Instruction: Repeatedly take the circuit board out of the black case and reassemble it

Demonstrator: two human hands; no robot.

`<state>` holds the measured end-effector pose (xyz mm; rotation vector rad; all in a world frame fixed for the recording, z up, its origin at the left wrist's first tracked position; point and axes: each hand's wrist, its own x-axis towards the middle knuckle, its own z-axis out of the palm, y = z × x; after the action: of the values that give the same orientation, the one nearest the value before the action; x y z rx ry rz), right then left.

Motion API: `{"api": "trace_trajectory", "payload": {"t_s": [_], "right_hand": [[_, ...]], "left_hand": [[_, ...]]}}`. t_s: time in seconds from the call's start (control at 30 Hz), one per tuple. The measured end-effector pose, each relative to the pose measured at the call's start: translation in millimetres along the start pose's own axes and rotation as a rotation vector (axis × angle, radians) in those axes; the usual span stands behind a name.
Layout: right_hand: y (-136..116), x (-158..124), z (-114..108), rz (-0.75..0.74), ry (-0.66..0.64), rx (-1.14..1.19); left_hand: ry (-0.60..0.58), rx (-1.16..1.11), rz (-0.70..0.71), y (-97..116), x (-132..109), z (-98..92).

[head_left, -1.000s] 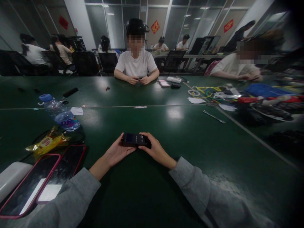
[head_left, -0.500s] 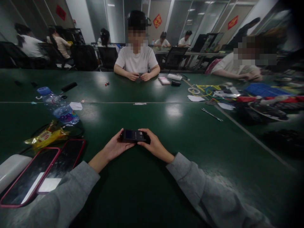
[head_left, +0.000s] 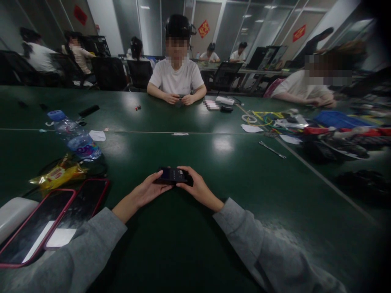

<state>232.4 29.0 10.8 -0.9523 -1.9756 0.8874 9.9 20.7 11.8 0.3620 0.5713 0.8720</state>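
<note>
Between both hands is a small black handheld device [head_left: 175, 174] with a little dark screen on its left part and small buttons on its right; its exact kind cannot be made out. My left hand [head_left: 149, 186] is closed around its left end, thumb by the screen and fingers underneath. At the other end my right hand [head_left: 195, 185] grips it, with the fingers bent round the right edge close to the buttons. The device is held level just above the green table [head_left: 189, 236], or resting on it; I cannot tell which.
To the left lie two phones with red edges [head_left: 73, 199], a white box-like object [head_left: 15, 215], a yellow snack packet [head_left: 59, 174] and a tilted water bottle [head_left: 76, 138]. A wrench [head_left: 273, 150] and piled cables [head_left: 265, 118] are on the right. A person [head_left: 176, 77] sits opposite.
My left thumb has shifted slightly to the right, over the edge of the device's screen. My right hand and the device stay almost in place.
</note>
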Motion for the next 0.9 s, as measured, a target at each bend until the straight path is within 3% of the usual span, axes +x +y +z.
{"api": "trace_trajectory", "payload": {"t_s": [0.53,0.9], "right_hand": [[-2.8,0.8,-1.8,0.055,-0.021,0.012],[-1.3,-0.1,0.8,-0.007,0.068,0.009]], "left_hand": [[0.062,-0.031,-0.023,1.7,-2.5,8.9],[0.063,-0.126,-0.052,2.2,5.3,6.9]]}}
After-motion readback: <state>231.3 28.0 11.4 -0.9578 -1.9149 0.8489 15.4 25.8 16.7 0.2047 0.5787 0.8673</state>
